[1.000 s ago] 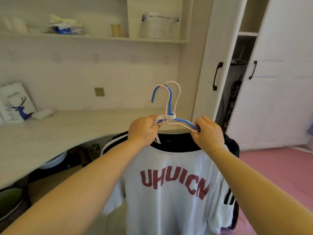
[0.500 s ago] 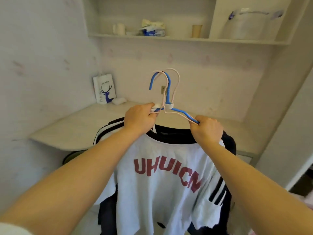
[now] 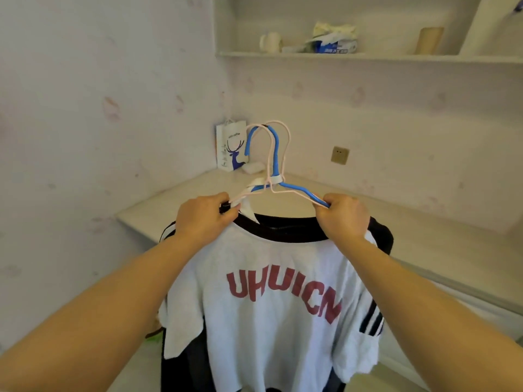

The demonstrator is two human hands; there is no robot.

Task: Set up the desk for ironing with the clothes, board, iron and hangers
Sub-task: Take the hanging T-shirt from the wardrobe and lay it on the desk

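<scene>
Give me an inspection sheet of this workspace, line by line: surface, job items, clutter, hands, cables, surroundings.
Surface: pale desk, running into the corner; no ironing board or iron seen.
Job's things: white T-shirt with red lettering hangs in front of dark clothes; a blue hanger and pink hangers are bunched together.
Clutter: deer-print paper bag and small white object at the desk corner.
Hands: left hand and right hand each grip a hanger shoulder.
Cables: nothing seen.
Surroundings: wall socket; shelf with mug, packet and cup.
</scene>
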